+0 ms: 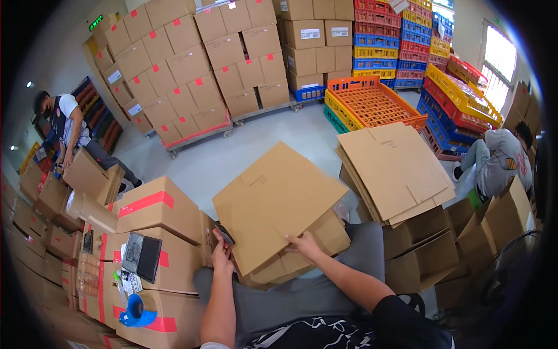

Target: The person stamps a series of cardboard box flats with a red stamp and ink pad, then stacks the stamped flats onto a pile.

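My left hand is closed on a small dark handheld object at the left edge of a flat cardboard sheet. My right hand grips that sheet at its near edge, thumb on top. The sheet is tilted over my grey-trousered lap, with more folded cardboard beneath it. Just right of it lies a pile of flat cardboard sheets.
Taped boxes at left carry a black device and blue ring. Open boxes sit at right. Two other people work either side. Box stacks and plastic crates stand behind.
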Tool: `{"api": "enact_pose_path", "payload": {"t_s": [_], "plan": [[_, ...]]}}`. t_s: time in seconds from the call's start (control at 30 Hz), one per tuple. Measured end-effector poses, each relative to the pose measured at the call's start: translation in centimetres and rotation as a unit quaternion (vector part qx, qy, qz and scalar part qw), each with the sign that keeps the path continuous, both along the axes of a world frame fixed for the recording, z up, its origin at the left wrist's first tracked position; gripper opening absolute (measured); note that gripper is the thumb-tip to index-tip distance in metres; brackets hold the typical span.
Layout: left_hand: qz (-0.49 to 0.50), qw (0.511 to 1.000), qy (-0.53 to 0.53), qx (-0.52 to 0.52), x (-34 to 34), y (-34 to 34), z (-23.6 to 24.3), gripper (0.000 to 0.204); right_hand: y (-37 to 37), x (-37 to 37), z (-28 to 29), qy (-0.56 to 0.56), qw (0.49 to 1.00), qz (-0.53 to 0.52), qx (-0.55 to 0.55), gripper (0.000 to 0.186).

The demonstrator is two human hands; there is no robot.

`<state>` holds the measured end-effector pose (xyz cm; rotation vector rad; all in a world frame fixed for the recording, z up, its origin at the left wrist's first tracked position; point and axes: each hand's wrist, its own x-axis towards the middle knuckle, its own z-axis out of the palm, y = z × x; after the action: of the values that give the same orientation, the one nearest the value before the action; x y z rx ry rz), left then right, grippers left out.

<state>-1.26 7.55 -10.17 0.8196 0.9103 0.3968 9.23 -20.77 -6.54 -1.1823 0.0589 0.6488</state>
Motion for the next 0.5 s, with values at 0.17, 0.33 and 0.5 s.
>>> {"api": "enact_pose_path", "payload": {"t_s": [0.17, 0.33, 0.5], "plan": [[0.002, 1.000, -0.020, 0.012, -0.5, 1.1, -1.1, 0.037, -2.1, 3.6, 2.0, -0.023, 0.994, -0.004, 0.103, 0.034], [-0.015, 1.000, -0.023, 0.009, -1.3, 2.3, -2.3, 0.032, -6.6, 7.2, 7.1, -0.104, 0.979, -0.131, 0.112, 0.039], [-0.021, 0.999, -0.013, 0.022, -0.9, 1.3, -1.9, 0.033, -15.3, 12.2, 10.1, -0.189, 0.923, -0.310, 0.129, 0.042]]}}
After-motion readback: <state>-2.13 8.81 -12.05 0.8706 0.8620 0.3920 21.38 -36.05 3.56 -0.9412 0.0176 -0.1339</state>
